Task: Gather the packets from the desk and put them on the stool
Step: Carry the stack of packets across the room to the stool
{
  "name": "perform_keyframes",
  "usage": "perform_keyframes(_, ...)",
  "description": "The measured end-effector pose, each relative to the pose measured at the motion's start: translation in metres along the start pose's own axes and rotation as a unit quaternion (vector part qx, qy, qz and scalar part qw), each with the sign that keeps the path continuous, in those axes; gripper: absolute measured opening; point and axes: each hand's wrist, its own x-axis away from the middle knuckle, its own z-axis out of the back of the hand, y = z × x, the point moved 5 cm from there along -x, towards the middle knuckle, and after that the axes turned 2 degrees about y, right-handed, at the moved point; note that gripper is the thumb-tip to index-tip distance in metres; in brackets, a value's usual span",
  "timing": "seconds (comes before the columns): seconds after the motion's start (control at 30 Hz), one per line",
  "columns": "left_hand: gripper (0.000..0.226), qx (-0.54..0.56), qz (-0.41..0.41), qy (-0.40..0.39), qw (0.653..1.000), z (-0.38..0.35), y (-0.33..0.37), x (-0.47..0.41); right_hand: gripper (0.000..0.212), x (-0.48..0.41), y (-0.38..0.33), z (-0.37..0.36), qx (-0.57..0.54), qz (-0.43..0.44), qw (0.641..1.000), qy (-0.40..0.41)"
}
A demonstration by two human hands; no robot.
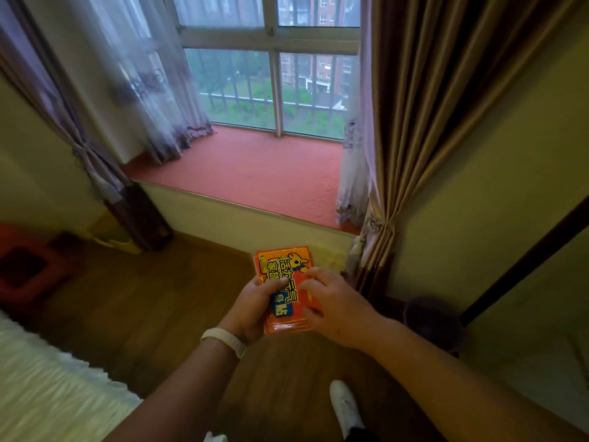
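- Packets (pixel 284 268): orange stack, several thick, printed face up w/ cartoon animal and blue label. Held in mid-air at waist level over wood floor (pixel 143 301), in front of body. Not on desk, not on stool.
- Long axis of stack: runs away from body toward window seat (pixel 248 173), near end low, far end sticking out past both hands.
- Left hand (pixel 253 309): grips stack's left edge, thumb across top face, fingers hidden underneath. Clamped on packets. White wristband (pixel 223 341) on wrist.
- Right hand (pixel 334 306): fingers bent onto top face and right edge, pinching stack from that side. Looks like squaring up edges; judgement only.
- Stool (pixel 30 275): red, blurred, square hole in seat; prob. the target. On floor at far left, well apart from stack, lower than hands.
- Key relation: stool lies left of grip and below it. Left hand nearer. Next move likely needs turn of body left, then a reach down, w/ stack's flat face kept level.
- Risk: slippery wrappers, loose stack; may fan out or slide if one hand lets go before stack lands.
- Desk: not identifiable in view. Can't tell if more packets remain there.
- Progress est.: gathering stage seems done for this stack; placing not yet done.
- Misc.: brown curtain (pixel 430 122) at right, white shoe (pixel 345 406) below hands, white bedcover (pixel 47 393) lower left.
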Motion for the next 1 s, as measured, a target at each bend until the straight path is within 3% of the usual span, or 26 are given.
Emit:
perform_keyframes(0.5, 0.032, 0.11, -0.071, 0.175, 0.976, 0.022, 0.098, -0.115, 0.042, -0.211, 0.06, -0.003, -0.026, 0.188, 0.977, -0.094)
perform_keyframes(1.0, 0.037, 0.172, -0.136, 0.329, 0.918, 0.181, 0.139, -0.086, 0.045, -0.327, -0.066, -0.091, -0.034, 0.344, 0.915, -0.208)
